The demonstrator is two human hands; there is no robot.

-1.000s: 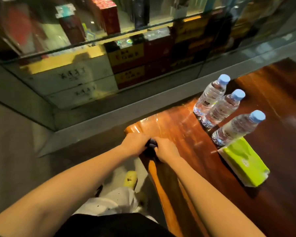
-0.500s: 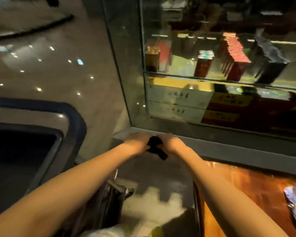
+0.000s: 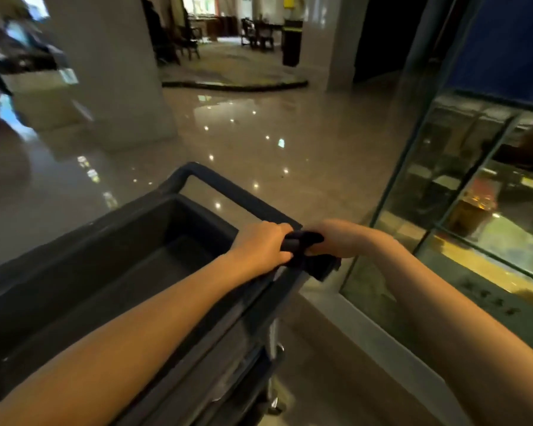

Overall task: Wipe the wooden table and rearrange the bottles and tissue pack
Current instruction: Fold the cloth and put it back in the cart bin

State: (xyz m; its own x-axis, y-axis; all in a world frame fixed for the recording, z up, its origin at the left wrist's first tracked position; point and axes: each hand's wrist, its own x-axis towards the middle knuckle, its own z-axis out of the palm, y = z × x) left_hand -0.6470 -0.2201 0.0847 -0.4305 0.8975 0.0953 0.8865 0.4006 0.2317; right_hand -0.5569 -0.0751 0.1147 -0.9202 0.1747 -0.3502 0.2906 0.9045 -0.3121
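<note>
Left hand point(image 3: 263, 244) and right hand point(image 3: 340, 241) both closed on a dark cloth point(image 3: 302, 241), above the grey cart's point(image 3: 111, 272) near corner; glass cabinet point(image 3: 462, 192) right of the cart.

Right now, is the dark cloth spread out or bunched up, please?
Bunched up: the dark cloth is wadded between the left hand and right hand, above the cart's corner.

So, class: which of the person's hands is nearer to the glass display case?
The right. The right hand grips one end of the dark cloth just beside the glass display case; the left hand grips the other end, over the grey cart's rim, farther away.
</note>
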